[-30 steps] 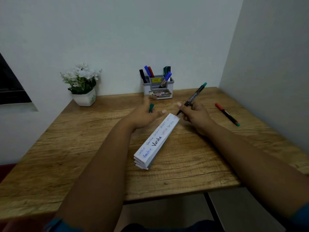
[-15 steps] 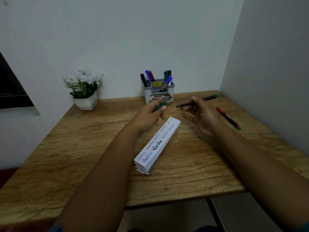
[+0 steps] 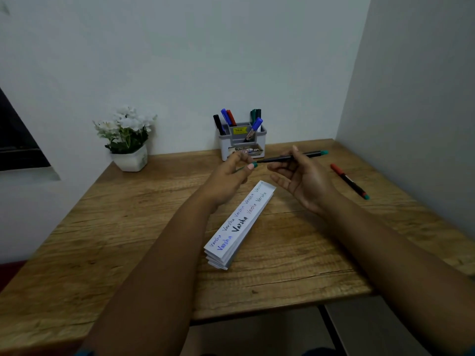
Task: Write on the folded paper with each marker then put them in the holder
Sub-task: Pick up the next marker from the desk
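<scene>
Marker (image 3: 291,157) at frame centre: light, stiff, slick barrel, pinched mid-body by right hand (image 3: 303,181). Left hand (image 3: 228,179) pinches its green cap (image 3: 253,165). Best held mid-barrel.

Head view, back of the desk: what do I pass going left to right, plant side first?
Flower pot → marker holder → green marker held in the right hand → red marker lying on the table.
</scene>
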